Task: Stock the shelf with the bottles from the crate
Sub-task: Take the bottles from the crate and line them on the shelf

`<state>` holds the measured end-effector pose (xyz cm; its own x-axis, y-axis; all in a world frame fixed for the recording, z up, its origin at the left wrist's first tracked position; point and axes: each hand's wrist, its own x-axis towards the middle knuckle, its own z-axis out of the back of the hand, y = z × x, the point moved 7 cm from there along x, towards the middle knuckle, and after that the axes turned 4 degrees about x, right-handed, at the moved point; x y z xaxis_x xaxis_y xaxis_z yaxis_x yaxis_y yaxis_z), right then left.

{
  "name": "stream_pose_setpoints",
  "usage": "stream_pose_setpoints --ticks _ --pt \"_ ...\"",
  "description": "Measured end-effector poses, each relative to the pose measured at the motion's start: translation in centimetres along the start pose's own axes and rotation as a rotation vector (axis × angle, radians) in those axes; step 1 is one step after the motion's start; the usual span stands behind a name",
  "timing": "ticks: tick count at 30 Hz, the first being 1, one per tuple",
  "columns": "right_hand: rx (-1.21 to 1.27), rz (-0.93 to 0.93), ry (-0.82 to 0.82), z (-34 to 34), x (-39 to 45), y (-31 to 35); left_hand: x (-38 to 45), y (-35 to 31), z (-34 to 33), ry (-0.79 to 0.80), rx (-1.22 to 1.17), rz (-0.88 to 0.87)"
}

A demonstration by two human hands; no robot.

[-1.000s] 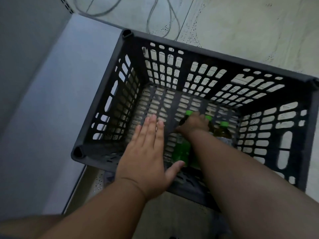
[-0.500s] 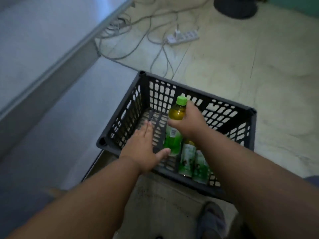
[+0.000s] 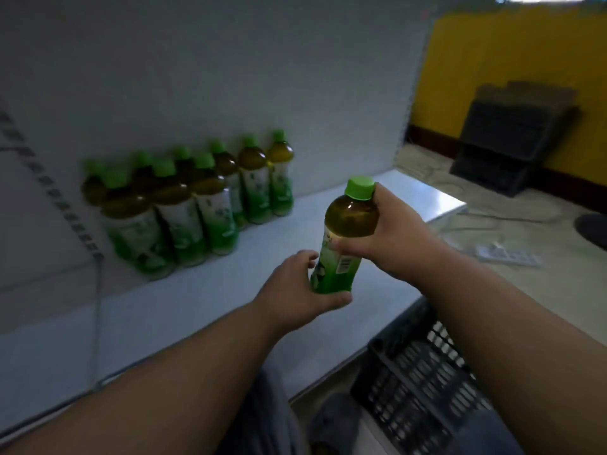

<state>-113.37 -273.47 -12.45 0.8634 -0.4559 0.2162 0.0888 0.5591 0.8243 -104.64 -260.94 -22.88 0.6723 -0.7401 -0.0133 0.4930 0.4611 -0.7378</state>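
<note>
A green-capped bottle of brownish tea with a green and white label is held upright above the white shelf. My right hand grips its upper body and neck. My left hand wraps around its base from below. Several matching bottles stand in two rows against the shelf's back panel, to the left. Only one corner of the dark plastic crate shows at the lower right, and its contents are out of sight.
A slotted upright runs down the shelf's left side. On the tiled floor to the right lie a power strip with cables, and dark stacked crates lean against a yellow wall. My knees show at the bottom.
The bottle came up out of the crate in my right hand and now hangs over the shelf. My left hand left the crate and closed on the bottle's base. The view swung up.
</note>
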Motion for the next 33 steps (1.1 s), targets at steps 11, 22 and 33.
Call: stream_pose_setpoints --ticks 11,22,33 --pt "0.050 0.152 0.175 -10.2 8.2 2.2 0.7 11.2 4.3 -0.215 0.442 0.357" --pt "-0.077 0.002 0.158 -13.4 8.6 -5.8 2.4 12.8 1.4 -0.140 0.676 0.482" --pt "-0.175 0.005 0.064 -17.9 12.2 -6.8 2.5 13.4 1.0 -0.048 0.732 0.499"
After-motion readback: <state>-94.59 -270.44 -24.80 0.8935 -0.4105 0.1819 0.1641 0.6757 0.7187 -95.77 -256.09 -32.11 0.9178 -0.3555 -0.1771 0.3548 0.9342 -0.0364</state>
